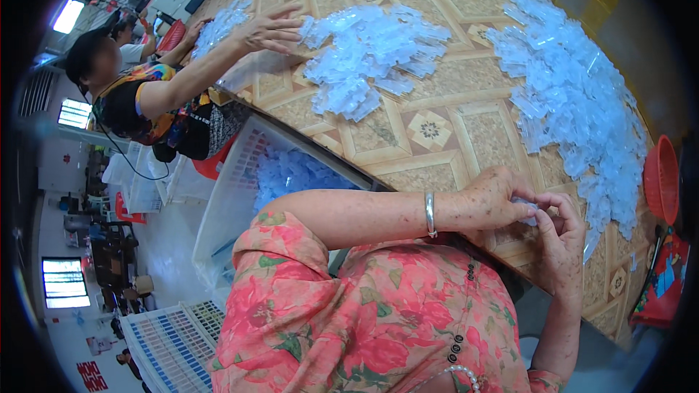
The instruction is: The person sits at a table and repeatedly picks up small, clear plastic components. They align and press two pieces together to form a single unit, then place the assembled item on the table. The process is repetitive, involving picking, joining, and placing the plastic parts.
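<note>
Over the table's near edge, my left hand (492, 199) and my right hand (562, 236) meet, thumbs and fingertips pinched together. Between them is a small clear plastic piece (526, 209), bluish in this light and mostly covered by the fingers. A bracelet circles my left wrist. The nearest heap is a long spread of clear plastic pieces (575, 94) along the right side of the patterned table (466, 138). Another pile of similar pieces (368, 54) lies farther back at the middle.
A co-worker at the far left reaches a hand (273, 32) over the table beside the middle pile. Below the table edge, a white crate (218, 207) holds many plastic pieces. A red basket (660, 178) stands at the far right, near a red bag (664, 284).
</note>
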`<state>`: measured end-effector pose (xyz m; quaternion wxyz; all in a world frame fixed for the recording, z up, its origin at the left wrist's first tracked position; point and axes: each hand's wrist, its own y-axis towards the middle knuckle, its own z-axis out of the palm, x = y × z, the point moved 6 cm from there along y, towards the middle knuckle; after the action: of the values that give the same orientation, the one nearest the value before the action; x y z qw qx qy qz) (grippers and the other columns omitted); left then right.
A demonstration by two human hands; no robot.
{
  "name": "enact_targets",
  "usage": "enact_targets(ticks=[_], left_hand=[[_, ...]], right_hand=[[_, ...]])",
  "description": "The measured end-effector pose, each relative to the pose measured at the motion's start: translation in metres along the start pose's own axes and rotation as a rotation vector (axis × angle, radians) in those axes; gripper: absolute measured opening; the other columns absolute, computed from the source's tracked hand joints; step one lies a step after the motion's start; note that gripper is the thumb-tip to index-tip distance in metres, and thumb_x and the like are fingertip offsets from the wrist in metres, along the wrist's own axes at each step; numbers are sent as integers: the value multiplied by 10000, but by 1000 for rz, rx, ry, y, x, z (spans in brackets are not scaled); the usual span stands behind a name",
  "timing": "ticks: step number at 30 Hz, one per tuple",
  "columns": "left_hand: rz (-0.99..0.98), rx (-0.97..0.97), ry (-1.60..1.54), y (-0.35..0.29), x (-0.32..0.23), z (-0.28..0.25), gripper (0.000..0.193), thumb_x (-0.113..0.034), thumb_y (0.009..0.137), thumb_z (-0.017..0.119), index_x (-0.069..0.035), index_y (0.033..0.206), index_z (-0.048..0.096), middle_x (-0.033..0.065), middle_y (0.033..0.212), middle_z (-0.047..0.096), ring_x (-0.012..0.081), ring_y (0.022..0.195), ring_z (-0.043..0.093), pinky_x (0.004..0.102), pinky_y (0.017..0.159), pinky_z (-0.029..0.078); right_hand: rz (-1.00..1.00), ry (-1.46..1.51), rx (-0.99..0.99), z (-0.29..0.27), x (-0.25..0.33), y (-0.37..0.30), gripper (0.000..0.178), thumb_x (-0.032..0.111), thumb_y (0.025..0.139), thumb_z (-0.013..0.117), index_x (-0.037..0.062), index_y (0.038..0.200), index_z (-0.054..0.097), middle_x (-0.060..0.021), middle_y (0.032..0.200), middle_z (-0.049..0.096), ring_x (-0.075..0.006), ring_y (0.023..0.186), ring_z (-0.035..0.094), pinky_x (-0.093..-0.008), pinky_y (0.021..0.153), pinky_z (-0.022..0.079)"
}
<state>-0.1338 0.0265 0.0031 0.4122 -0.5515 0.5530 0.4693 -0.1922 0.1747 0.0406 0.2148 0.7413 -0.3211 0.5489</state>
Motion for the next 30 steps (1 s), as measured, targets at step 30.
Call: enact_targets(ticks=[30], left_hand=[[-198, 142, -78, 5, 0, -4, 197, -116, 862, 791, -15, 1028, 756, 101, 975, 736, 204, 971, 688, 348, 868, 545]], right_hand=[[784, 392, 377, 8, -29, 9, 301, 318, 1050, 612, 61, 1116, 470, -173, 877, 714, -195, 604, 724, -273, 448, 579]])
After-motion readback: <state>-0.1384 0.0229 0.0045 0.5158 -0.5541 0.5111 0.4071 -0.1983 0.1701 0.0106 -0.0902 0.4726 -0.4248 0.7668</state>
